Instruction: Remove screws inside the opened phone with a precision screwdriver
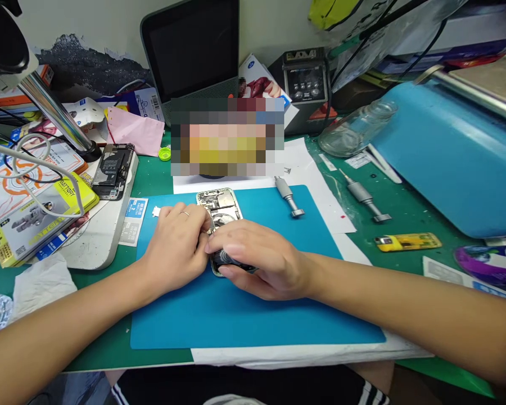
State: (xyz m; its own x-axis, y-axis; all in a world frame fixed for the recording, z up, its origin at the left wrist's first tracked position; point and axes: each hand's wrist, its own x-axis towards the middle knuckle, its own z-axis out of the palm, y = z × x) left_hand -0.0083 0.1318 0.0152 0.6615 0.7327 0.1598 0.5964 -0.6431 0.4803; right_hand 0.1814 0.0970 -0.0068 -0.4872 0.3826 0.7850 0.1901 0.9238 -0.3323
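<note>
An opened phone body (pixel 219 207), its inner parts showing, lies on a blue work mat (pixel 253 304). My left hand (pixel 175 247), a ring on one finger, rests on the phone's left side with the fingers curled onto it. My right hand (pixel 259 259) lies across the phone's near end, fingers pressed together over it. The lower half of the phone is hidden under both hands. Whether a small tool sits between my fingertips I cannot make out.
Two metal screwdrivers (pixel 290 197) (pixel 365 198) lie right of the mat. A second opened phone (pixel 113 170) sits at the left by a lamp arm (pixel 54 109). A glass jar (pixel 354 128), a yellow part (pixel 407 242), a blue pad (pixel 451 157) and a dark screen (pixel 191 50) surround the mat.
</note>
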